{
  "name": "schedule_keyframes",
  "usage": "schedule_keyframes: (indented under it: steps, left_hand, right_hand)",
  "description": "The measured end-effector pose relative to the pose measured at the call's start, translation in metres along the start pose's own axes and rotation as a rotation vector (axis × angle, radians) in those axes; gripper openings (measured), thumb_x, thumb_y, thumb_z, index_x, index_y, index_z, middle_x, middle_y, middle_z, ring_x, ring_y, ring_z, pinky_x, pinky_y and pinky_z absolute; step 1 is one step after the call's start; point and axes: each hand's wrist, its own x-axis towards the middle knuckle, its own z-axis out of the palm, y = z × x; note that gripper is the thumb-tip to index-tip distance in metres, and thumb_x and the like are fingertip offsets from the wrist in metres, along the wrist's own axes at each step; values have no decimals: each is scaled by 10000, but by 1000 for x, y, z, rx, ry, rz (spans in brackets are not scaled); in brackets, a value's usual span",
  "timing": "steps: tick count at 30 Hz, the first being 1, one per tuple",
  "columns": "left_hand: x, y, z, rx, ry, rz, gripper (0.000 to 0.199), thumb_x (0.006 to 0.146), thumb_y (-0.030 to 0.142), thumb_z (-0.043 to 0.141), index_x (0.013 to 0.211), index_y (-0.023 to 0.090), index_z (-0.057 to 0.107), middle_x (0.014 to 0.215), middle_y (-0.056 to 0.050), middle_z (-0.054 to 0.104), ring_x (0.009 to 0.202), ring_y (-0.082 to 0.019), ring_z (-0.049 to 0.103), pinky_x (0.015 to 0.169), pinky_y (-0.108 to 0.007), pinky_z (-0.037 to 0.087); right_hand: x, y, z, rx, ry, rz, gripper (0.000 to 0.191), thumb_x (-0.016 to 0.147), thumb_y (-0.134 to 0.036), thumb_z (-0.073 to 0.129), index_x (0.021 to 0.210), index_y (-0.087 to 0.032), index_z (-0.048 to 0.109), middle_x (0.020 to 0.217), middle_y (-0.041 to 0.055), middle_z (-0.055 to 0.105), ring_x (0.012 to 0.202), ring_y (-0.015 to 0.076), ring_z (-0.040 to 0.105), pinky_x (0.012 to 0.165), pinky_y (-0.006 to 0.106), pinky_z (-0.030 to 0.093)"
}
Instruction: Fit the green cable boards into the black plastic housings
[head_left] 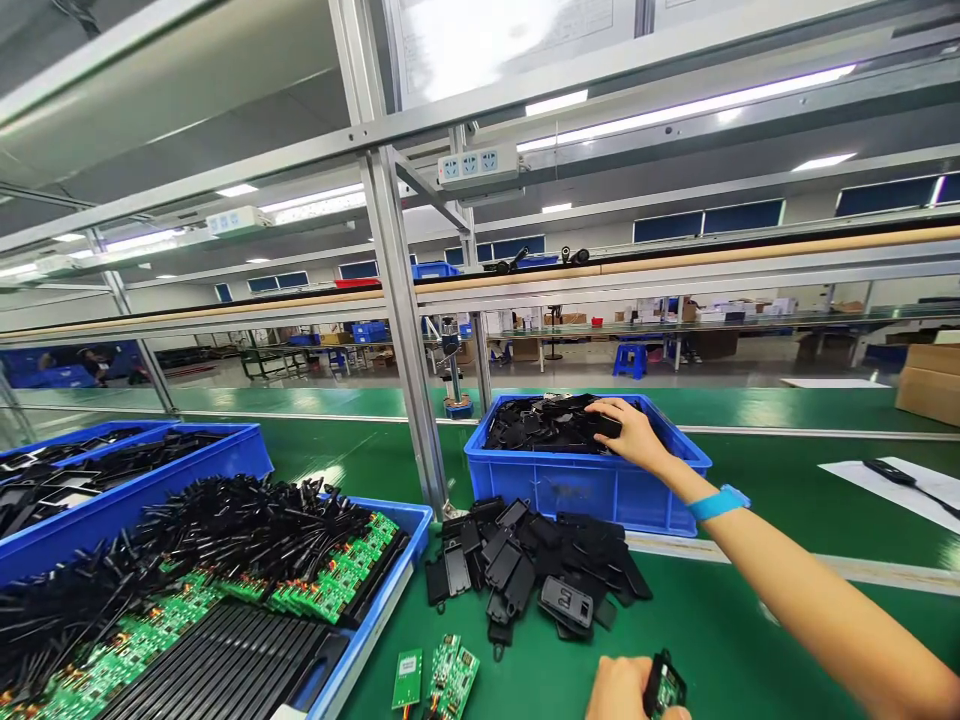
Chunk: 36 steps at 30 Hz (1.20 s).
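At the bottom edge my left hand (622,688) is closed around a small black plastic casing with a green circuit board (666,688) in it. My right hand (628,430), with a blue band on the wrist, reaches into a blue bin (577,490) of black plastic parts (540,422). Its thumb and fingers curl around a black plastic cover, partly hidden among the others. In front of the bin lies a loose heap of black casing pieces (510,555). Two or more green circuit boards (454,678) with wires rest on the green mat, left of my left hand.
At left, a blue tray (401,580) holds stacked circuit boards with black leads, and more blue bins (232,455) stand behind it. A metal post (405,330) rises beside the parts bin. Paper (900,490) with a black cabled device and a cardboard box (930,385) are at right.
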Motion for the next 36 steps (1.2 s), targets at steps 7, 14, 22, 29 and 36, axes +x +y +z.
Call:
schedule_keyframes:
  steps: [7,14,22,29,36]
  left_hand:
    - [-3,7,-3,135,30,-50,130,610,298,600,680,203,546,766,-29,541,864,-239,454,761,-324,337]
    - [-3,7,-6,59,-9,100,75,652,279,574,650,204,568,612,-10,552,772,-220,480,781,-334,353]
    - [-2,-1,-2,-41,-73,65,133,693,277,517,729,174,594,599,-13,580,501,-158,498,548,-291,408]
    - [-15,10,-9,-137,-76,79,138,612,263,619,650,172,522,536,37,506,441,-110,457,460,-231,352]
    - [-22,16,-25,-713,-66,32,473,463,130,740,907,114,580,744,-12,628,636,-94,520,605,-204,390]
  right_hand:
    - [-65,-30,17,42,-124,-198,486,759,-74,464,1188,-283,553,1337,60,385,1236,225,407,998,357,390]
    - [-133,-36,74,27,-419,24,619,712,-337,644,1296,-256,453,1393,141,341,1263,308,365,1020,468,332]
    - [-140,-37,67,-56,-628,185,703,738,-527,600,1361,-291,377,1505,133,116,1356,359,152,1065,534,193]
    - [-154,-53,30,-86,-395,276,327,859,-324,424,1130,-178,535,1229,134,494,1125,226,494,944,371,402]
    - [-204,-58,-8,-188,-508,411,192,658,-322,664,752,-189,562,773,56,608,724,226,580,649,327,456]
